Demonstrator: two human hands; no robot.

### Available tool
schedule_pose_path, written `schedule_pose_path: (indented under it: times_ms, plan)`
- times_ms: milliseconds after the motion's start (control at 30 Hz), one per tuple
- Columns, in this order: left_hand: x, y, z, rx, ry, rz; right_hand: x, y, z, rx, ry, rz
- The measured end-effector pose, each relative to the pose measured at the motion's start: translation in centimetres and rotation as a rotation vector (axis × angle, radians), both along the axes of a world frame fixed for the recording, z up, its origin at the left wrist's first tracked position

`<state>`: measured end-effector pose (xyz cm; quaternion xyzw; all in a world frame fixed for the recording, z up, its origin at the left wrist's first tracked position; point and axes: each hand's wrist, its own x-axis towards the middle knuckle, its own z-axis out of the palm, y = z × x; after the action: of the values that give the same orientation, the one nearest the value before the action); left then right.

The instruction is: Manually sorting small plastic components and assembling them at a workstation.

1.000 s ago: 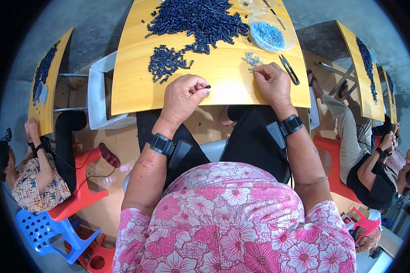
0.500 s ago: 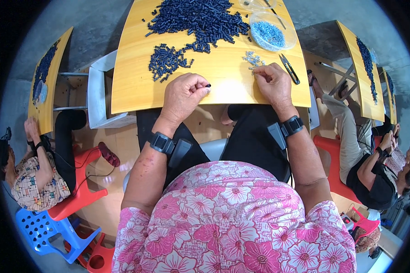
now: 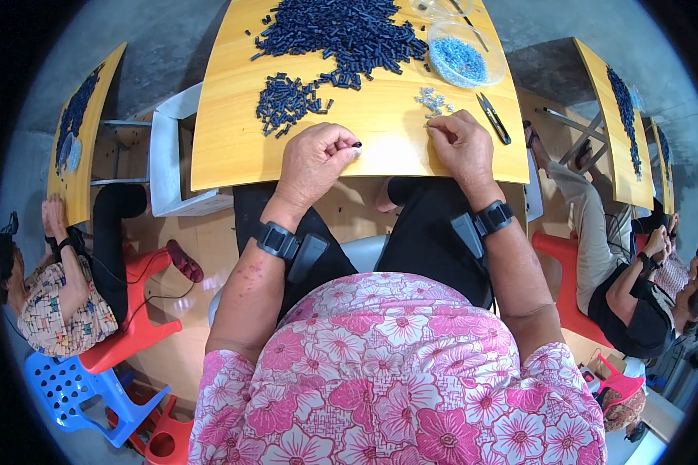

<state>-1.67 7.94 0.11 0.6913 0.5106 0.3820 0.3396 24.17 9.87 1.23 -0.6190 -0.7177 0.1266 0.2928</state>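
My left hand (image 3: 316, 161) is curled up, and my thumb and first finger are squeezed on a small black piece (image 3: 357, 145). It sticks out past my fingertips, over the front part of the yellow table (image 3: 392, 161). My right hand (image 3: 464, 147) is curled too, with its thumb and first finger very near each other (I can't tell if there is a tiny thing between them). Those fingertips are just beside a few clear, shiny bits (image 3: 433, 99). A small pile of dark pieces (image 3: 283, 105) lies past my left hand, and a big dark pile (image 3: 337, 35) is farther back. Black snips (image 3: 494, 118) lie near my right hand, by a round clear bowl (image 3: 498, 71) of blue bits (image 3: 457, 58). Any writing on the white box (image 3: 165, 155) is too small to read.
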Motion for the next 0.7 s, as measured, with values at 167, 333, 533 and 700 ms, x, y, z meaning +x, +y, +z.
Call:
schedule_pose_path:
  times_ms: [167, 333, 533, 700]
  plan:
    - [0.2, -0.1, 0.0, 0.026, -0.032, 0.025, 0.2, -0.1, -0.4, 0.043, -0.040, 0.028]
    - [0.2, 0.0, 0.1, 0.026, -0.040, 0.023, -0.1, -0.3, -0.1, 0.145, -0.163, 0.114]
    - [0.0, 0.0, -0.1, 0.026, -0.052, 0.027, -0.5, -0.1, -0.2, 0.177, -0.260, 0.137]
    - [-0.2, -0.1, 0.3, 0.012, -0.027, -0.004, -0.8, 0.0, -0.5, 0.191, -0.230, 0.159]
